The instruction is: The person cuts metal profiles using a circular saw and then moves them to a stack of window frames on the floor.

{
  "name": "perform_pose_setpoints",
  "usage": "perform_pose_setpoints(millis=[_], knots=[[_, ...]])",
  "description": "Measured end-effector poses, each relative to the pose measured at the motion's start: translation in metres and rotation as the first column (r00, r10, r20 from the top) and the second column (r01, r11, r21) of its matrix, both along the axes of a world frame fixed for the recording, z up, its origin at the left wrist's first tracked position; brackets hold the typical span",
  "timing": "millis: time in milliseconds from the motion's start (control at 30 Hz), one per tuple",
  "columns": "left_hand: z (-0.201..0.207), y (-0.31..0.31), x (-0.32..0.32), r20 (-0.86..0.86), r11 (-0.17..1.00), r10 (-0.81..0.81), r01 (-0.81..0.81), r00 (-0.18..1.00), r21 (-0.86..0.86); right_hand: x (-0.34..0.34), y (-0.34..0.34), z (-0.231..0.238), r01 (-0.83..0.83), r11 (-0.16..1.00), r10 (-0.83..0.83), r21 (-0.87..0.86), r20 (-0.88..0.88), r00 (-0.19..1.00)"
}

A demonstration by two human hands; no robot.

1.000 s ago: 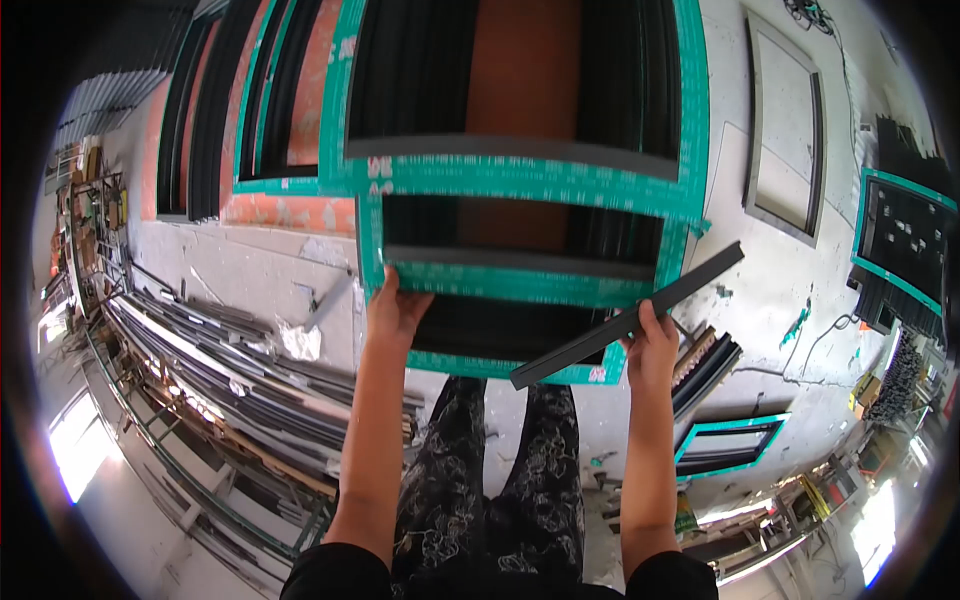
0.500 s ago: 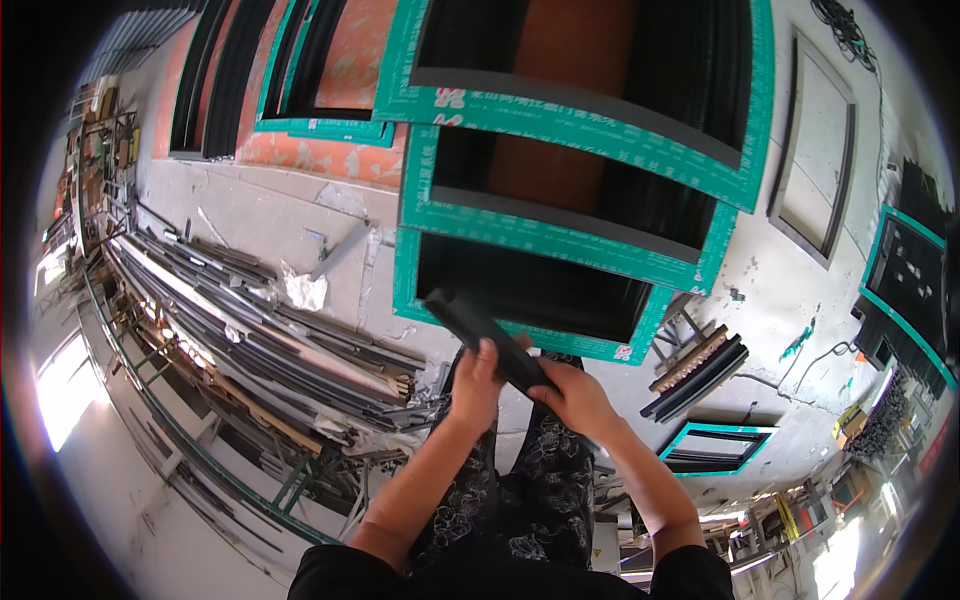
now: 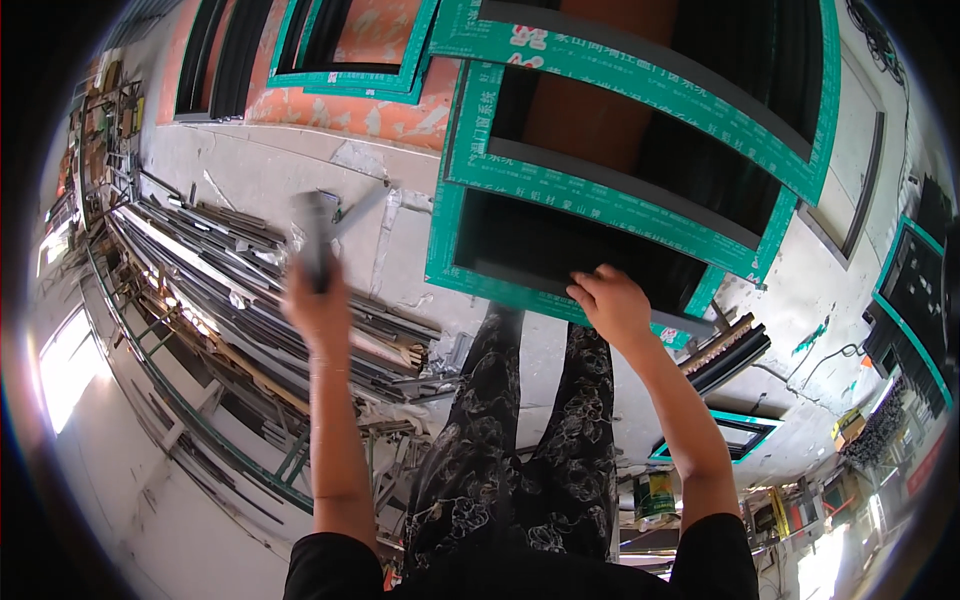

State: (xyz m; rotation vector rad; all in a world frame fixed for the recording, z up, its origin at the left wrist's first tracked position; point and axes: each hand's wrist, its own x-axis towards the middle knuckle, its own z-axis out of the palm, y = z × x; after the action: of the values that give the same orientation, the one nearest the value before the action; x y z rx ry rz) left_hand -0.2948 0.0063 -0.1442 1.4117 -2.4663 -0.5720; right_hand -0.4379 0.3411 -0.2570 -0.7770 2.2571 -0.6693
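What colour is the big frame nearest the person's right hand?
The big frame is green with white printing outside, best seen in the head view.

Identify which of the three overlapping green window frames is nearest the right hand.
The lowest window frame of the three; the right hand overlaps only this one in view.

This is a workshop, shown by piled long bars (image 3: 210, 285), green-edged frames (image 3: 600, 212) and scuffed floor (image 3: 810, 400).

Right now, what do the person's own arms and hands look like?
Short black sleeves, bare forearms. The left hand, though blurred, and the right hand wear no gloves; the right wrist shows no watch.
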Motion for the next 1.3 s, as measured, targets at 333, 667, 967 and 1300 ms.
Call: perform_pose_setpoints(millis=[333,667,967,1300], knots=[[-0.090,0.145,-0.023,0.175,0.639,-0.767,0.714,0.617,0.285,0.003,-0.030,-0.032,0.009,1.000,-0.011,0.009,0.218,0.976],[-0.104,0.128,-0.035,0.090,0.609,-0.786,0.742,0.612,0.280,0.018,-0.032,-0.032,0.145,0.972,-0.158,0.186,0.056,0.986],[-0.106,0.126,-0.035,0.061,0.630,-0.764,0.722,0.642,0.284,0.001,-0.034,-0.022,-0.072,0.989,0.070,0.127,0.017,0.997],[-0.115,0.125,-0.038,0.125,0.679,-0.715,0.640,0.688,0.359,-0.016,-0.028,-0.040,-0.042,0.998,0.041,0.040,0.019,0.999]])
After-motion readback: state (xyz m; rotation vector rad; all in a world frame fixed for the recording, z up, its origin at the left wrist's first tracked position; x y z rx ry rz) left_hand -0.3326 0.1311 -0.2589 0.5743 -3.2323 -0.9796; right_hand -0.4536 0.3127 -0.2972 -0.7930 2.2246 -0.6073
